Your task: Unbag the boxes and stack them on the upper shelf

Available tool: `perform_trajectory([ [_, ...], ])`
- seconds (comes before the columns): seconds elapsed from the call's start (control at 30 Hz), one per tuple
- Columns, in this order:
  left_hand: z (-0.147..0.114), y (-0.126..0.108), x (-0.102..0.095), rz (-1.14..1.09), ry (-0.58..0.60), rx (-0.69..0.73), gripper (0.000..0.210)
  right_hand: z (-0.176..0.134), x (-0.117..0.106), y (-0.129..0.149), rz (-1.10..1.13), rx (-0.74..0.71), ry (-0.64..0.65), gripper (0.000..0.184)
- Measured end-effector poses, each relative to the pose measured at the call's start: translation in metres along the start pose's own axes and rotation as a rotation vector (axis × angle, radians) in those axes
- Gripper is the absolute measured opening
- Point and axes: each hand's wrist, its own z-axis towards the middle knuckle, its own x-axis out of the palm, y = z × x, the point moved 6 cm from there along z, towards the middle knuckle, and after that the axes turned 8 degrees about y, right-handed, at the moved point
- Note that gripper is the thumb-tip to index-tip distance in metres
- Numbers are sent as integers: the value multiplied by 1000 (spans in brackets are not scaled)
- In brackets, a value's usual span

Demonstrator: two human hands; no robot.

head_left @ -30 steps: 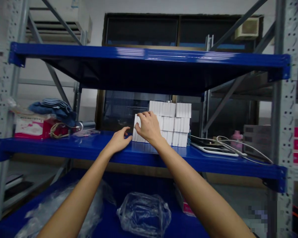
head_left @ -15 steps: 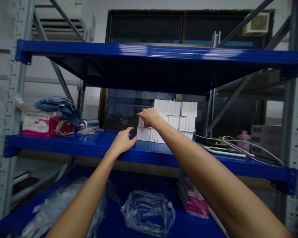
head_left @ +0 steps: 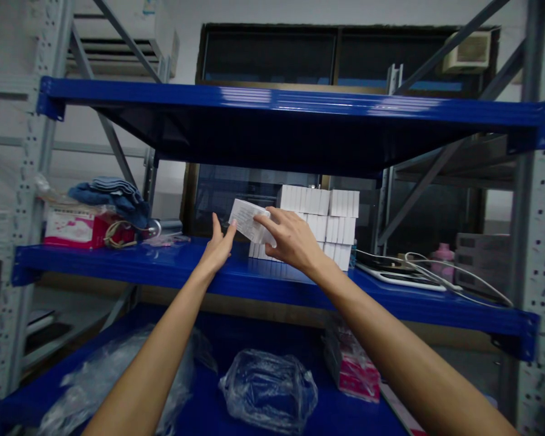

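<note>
My right hand (head_left: 297,237) grips a small white box (head_left: 246,220) with fine print on its broad face. The box is tilted, held above the blue middle shelf. To its left, my left hand (head_left: 216,248) is open, fingers pointing up and its thumb tip at the box's left edge; I cannot tell whether they touch. Behind my right hand stands a stack of similar white boxes (head_left: 343,228), several across and three layers high. My right hand hides part of the stack.
On the middle shelf's left lie a pink-and-white carton (head_left: 68,227) and folded blue cloths (head_left: 111,197). At right are a white-edged flat device (head_left: 404,280) and white cables (head_left: 463,277). Clear plastic wrapping (head_left: 270,387) and a wrapped pink pack (head_left: 356,372) lie below. The upper shelf (head_left: 272,100) hangs overhead.
My right hand has drawn a white box off the left of the stack and brought it forward. My left hand has risen slightly, with its fingers now pointing up beside the box.
</note>
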Motion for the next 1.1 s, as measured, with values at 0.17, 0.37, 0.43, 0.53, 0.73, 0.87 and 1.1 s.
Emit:
perform_trajectory([
  [0.17,-38,-22,7,-634,-1,51,84,-55,-26,19,334,-64,-205,63],
  [0.37,-148,-37,19,-462,-249,357,78,-142,-27,44,866,199,-328,80],
  [0.43,-185,-32,31,-364,-252,386,87,-174,-11,62,1109,288,-360,85],
  [0.53,-225,-9,54,-253,-151,340,104,-216,19,84,1312,482,-422,92],
  [0.73,-249,63,86,-246,156,137,92,-267,93,105,1643,821,-295,88],
  [0.87,-245,97,101,-266,392,-106,86,-285,121,100,1503,1038,-283,66],
  [1.1,-246,107,100,-177,421,-121,84,-282,122,105,1327,987,-404,46],
])
